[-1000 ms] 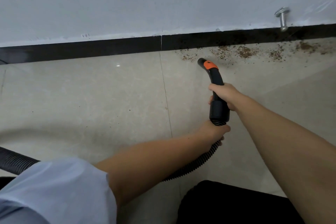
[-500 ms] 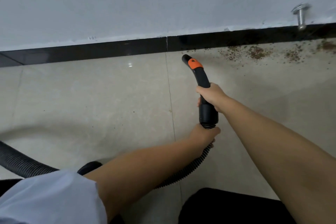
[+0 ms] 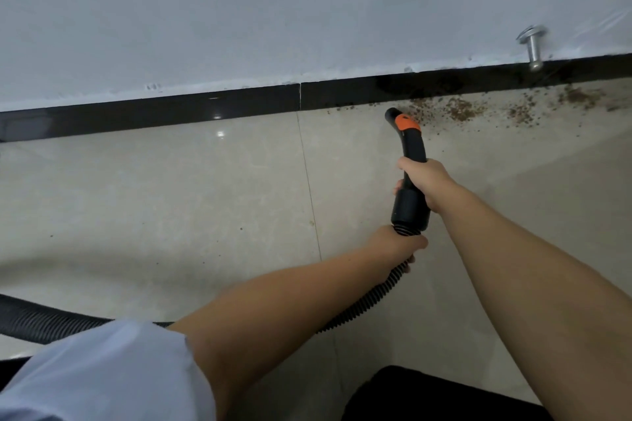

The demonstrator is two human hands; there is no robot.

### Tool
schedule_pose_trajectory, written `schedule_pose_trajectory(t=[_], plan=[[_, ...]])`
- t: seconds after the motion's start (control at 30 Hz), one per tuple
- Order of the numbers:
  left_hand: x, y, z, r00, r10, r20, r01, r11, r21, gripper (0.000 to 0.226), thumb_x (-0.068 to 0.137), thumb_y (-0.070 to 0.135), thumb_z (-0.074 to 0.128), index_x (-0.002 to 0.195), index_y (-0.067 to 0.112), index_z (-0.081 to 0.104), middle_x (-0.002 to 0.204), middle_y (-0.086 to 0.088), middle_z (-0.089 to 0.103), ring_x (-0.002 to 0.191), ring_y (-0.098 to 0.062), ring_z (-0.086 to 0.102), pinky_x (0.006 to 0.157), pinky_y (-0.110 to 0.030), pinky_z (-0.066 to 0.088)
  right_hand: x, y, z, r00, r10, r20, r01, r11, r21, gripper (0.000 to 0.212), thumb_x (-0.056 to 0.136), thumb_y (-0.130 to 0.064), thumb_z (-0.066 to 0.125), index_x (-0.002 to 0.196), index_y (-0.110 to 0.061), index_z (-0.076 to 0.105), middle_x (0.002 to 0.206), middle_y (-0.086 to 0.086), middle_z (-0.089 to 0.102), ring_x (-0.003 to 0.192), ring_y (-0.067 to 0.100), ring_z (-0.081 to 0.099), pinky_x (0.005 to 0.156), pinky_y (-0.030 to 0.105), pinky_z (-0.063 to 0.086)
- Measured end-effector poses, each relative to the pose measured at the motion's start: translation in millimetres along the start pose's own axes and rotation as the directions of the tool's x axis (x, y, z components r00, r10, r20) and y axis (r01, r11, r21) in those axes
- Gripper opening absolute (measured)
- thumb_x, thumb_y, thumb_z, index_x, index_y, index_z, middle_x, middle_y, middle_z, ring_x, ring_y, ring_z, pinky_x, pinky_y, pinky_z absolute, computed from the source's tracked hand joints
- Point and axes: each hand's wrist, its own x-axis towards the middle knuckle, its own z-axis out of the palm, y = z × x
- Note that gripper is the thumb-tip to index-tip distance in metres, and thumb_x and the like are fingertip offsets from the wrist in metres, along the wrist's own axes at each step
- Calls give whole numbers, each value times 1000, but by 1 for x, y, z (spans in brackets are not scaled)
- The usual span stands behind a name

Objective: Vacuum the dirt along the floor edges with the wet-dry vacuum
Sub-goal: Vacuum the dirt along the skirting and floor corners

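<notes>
Right hand (image 3: 422, 181) holds curved black plastic nozzle (image 3: 412, 147), aiming it. Left hand (image 3: 396, 244) grips ribbed black hose (image 3: 372, 299), feeding slack. Brown dirt (image 3: 458, 109) lies at 2 o'clock.

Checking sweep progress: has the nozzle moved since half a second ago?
Yes. The nozzle has shifted right, away from the skirting joint, to the edge of the dirt.

Black curved nozzle (image 3: 410, 147) with orange collar points at brown dirt (image 3: 458, 109) scattered along the baseboard.
</notes>
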Motion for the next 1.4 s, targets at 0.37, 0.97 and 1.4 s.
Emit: schedule_pose_trajectory(t=[0.37, 0.97, 1.4], plan=[[13, 9, -4, 999, -44, -17, 42, 995, -86, 12, 89, 13, 59, 95, 8, 50, 69, -6, 48, 56, -17, 46, 55, -26, 43, 12, -10, 6, 999, -9, 43, 11, 999, -33, 17, 90, -12, 56, 102, -6, 46, 67, 11, 53, 53, 23, 54, 48, 29, 49], [-1, 2, 2, 995, -73, -61, 48, 940, -337, 17, 88, 12, 58, 76, 13, 47, 65, -6, 46, 51, -17, 43, 49, -24, 41, 0, -19, 28, 972, -73, 224, 132, 956, -261, 21, 89, -12, 53, 108, -9, 45, 62, 11, 57, 55, 23, 58, 58, 30, 50], [-16, -13, -11, 996, -28, -84, -1, 947, -321, 16, 88, 10, 57, 76, 14, 47, 66, -5, 46, 54, -16, 44, 53, -24, 43, -17, -11, 47, 966, -72, 247, 144, 947, -287, 21, 88, -13, 53, 108, -9, 45, 64, 12, 58, 54, 23, 57, 54, 28, 47]])
